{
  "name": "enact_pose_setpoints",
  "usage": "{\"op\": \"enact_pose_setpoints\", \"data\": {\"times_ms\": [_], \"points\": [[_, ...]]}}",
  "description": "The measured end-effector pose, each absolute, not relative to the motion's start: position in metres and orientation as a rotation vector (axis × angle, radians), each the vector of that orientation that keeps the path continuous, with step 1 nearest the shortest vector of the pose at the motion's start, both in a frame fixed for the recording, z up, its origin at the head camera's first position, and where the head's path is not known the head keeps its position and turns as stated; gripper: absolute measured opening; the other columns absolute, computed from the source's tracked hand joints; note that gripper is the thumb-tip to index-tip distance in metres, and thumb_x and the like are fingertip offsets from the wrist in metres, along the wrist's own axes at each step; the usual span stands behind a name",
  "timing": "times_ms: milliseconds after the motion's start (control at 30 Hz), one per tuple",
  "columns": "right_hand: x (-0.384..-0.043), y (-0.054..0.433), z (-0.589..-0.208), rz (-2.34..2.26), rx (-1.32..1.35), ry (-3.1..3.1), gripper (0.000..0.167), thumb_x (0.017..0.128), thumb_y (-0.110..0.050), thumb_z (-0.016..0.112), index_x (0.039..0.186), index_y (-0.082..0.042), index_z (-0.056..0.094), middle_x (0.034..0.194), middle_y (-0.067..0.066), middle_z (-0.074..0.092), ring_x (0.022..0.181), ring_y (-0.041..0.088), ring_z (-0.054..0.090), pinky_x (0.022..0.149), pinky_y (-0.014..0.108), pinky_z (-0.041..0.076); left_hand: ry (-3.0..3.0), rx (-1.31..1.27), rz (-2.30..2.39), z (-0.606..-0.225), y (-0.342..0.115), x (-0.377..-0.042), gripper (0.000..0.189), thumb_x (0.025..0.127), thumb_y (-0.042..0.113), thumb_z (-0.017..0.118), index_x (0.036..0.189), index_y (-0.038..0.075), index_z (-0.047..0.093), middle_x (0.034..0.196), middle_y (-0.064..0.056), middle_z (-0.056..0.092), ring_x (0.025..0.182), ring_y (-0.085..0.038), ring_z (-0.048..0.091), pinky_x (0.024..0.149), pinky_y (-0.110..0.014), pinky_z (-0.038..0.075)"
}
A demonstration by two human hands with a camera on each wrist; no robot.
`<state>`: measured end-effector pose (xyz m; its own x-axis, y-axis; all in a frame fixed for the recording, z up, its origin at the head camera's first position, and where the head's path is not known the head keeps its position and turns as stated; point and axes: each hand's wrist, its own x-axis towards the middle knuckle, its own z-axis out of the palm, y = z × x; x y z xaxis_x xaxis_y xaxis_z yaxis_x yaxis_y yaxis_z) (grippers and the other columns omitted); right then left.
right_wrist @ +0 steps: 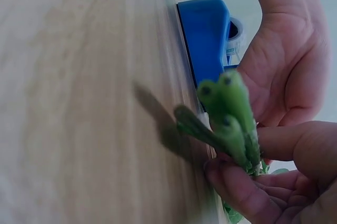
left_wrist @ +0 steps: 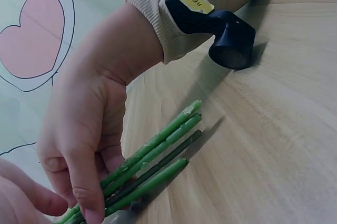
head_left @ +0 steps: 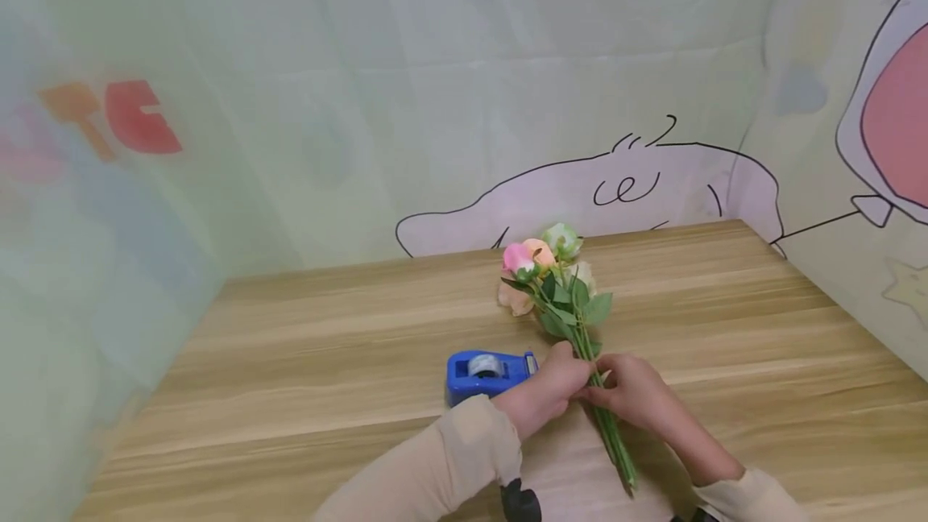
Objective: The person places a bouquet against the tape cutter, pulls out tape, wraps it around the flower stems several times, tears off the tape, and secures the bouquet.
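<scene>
A bunch of flowers (head_left: 561, 244) with pink, peach and whitish-green heads lies slanting over the table, its heads toward the back. My left hand (head_left: 548, 383) grips the green stems (head_left: 616, 445) just below the leaves. Close beside it, my right hand (head_left: 636, 393) pinches the same stems between thumb and fingers. In the left wrist view, several cut stem ends (left_wrist: 152, 153) stick out past the right hand (left_wrist: 87, 129). The right wrist view shows those stem ends (right_wrist: 231, 108) near the camera, the fingers around them. Left fingertips are partly hidden.
A blue tape dispenser (head_left: 471, 381) with a clear roll stands just left of my left hand, partly behind the forearm. The wooden table (head_left: 304, 345) meets a printed cloth backdrop (head_left: 435, 103) at the back and sides.
</scene>
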<state>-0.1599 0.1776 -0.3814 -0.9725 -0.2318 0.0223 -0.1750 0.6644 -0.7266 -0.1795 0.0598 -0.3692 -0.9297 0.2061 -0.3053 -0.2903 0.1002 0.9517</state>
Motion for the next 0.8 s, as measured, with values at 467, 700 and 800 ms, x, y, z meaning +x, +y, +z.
{"op": "enact_pose_setpoints", "data": {"times_ms": [467, 700, 800], "points": [[-0.16, 0.178, -0.379, -1.213, -0.408, 2.743, 0.017, 0.08, -0.015, 0.069, 0.086, 0.001, 0.067, 0.047, -0.003, 0.052, 0.037, 0.008, 0.047, 0.037, 0.026, 0.039, 2.191, -0.029, 1.727, -0.361, 0.052, -0.175, 0.019, 0.083, -0.005, 0.057, 0.101, -0.004, 0.049, 0.097, -0.009, 0.048, 0.088, -0.022, 0.049, 0.072, -0.029, 0.042], [-0.16, 0.181, -0.379, -1.201, -0.426, 2.713, 0.02, 0.082, -0.015, 0.069, 0.091, 0.003, 0.068, 0.045, -0.001, 0.05, 0.037, 0.01, 0.046, 0.036, 0.025, 0.037, 2.182, -0.022, 1.691, -0.358, 0.048, -0.172, 0.02, 0.084, -0.003, 0.057, 0.102, -0.004, 0.05, 0.098, -0.008, 0.05, 0.092, -0.023, 0.049, 0.081, -0.036, 0.044], [-0.16, 0.182, -0.379, -1.197, -0.406, 2.699, 0.022, 0.082, -0.016, 0.068, 0.094, 0.003, 0.068, 0.047, 0.0, 0.052, 0.039, 0.011, 0.048, 0.037, 0.026, 0.038, 2.181, -0.013, 1.679, -0.354, 0.047, -0.168, 0.018, 0.085, -0.003, 0.058, 0.101, -0.004, 0.05, 0.096, -0.008, 0.05, 0.09, -0.021, 0.048, 0.079, -0.033, 0.043]]}}
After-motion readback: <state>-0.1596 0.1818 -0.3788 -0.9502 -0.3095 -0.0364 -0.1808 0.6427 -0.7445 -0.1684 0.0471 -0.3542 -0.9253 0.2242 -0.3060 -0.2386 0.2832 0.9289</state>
